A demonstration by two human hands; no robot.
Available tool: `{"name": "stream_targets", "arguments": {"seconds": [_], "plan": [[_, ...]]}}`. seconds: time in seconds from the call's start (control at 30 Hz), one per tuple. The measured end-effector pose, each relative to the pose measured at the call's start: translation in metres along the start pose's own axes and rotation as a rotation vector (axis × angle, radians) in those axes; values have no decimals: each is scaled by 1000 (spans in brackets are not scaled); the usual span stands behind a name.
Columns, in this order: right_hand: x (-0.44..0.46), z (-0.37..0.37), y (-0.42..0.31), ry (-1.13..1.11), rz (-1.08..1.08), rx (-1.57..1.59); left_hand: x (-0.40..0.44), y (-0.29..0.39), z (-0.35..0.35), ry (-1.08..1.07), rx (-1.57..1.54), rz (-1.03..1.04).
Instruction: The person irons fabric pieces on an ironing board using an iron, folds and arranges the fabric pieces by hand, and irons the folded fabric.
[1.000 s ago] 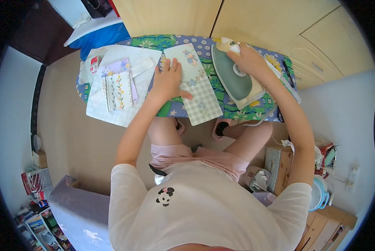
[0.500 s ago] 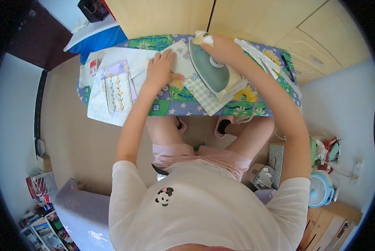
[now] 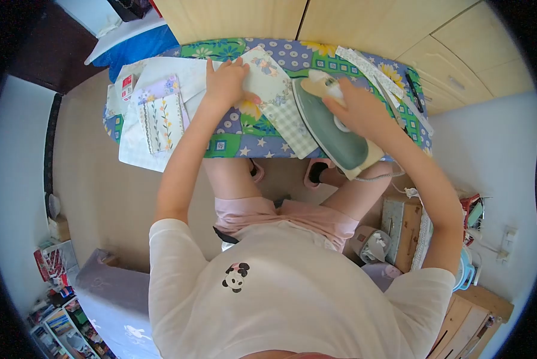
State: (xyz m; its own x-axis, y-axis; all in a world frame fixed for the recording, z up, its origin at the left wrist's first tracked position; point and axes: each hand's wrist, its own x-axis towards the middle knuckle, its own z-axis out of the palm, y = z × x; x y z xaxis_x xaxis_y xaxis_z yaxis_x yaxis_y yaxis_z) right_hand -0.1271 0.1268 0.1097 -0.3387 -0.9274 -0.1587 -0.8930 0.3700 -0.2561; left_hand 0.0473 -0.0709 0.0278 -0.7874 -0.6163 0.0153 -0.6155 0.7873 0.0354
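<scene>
My right hand (image 3: 359,106) is wrapped round the handle of a cream and green clothes iron (image 3: 334,134). The iron is on the right of the ironing board (image 3: 262,145), its rear reaching past the near edge. Just left of it lies a patchwork fabric strip (image 3: 292,122), part floral and part green gingham. My left hand (image 3: 225,84) rests with fingers spread at the strip's upper left end, over white cloth (image 3: 140,140). What lies under my left palm is hidden.
Left on the board lie a flower-embroidered piece (image 3: 162,124) and a small red-and-white box (image 3: 128,87). White strips (image 3: 370,69) and a black pen-like object (image 3: 414,93) are at the right. Wooden cabinets (image 3: 364,27) stand behind. The iron's cord (image 3: 379,177) trails off the near edge.
The iron has moved right and toward me in my right hand, uncovering more of the floral and gingham strip. My left hand has stayed nearly in place.
</scene>
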Motion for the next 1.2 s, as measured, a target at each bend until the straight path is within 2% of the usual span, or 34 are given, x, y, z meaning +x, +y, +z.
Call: {"name": "stream_targets", "arguments": {"seconds": [0.07, 0.27, 0.3, 0.37, 0.5, 0.57, 0.6, 0.67, 0.7, 0.77, 0.8, 0.87, 0.97, 1.07, 1.2], "plan": [[-9, -2, 13, -3, 20, 0, 1, 1, -4, -52, -13, 3], [-33, -23, 56, 84, 70, 27, -11, 3, -3, 85, 12, 66], [-36, -29, 62, 153, 99, 20, -17, 13, -9, 91, 9, 71], [-41, -37, 76, 263, 131, 99, -33, 40, -26, -81, 144, -35], [-42, -54, 86, 340, 144, 105, -50, 62, -21, -99, 73, -53], [-39, -53, 82, 375, 88, 85, -51, 58, -17, 35, 59, 159], [-36, -50, 77, 376, 92, 88, -48, 55, -8, 34, 61, 164], [-26, -40, 64, 280, 121, 32, -38, 48, 21, 469, -111, 423], [-19, -33, 59, 287, 126, 35, -38, 47, 33, 471, -107, 431], [-4, -18, 48, 220, 61, 41, -44, 47, 50, 344, -107, 240], [0, -16, 38, 223, 66, 49, -47, 50, 52, 339, -101, 247], [8, -12, 16, 143, 21, 94, -54, 63, 56, 425, -23, 4], [29, 0, -7, 116, -25, 39, -60, 75, 57, 451, 23, -121], [36, 12, -17, 106, -51, 7, -61, 57, 49, 390, -152, -48], [30, 17, -12, 100, 4, -8, -57, 41, 50, 429, -204, -26]]}}
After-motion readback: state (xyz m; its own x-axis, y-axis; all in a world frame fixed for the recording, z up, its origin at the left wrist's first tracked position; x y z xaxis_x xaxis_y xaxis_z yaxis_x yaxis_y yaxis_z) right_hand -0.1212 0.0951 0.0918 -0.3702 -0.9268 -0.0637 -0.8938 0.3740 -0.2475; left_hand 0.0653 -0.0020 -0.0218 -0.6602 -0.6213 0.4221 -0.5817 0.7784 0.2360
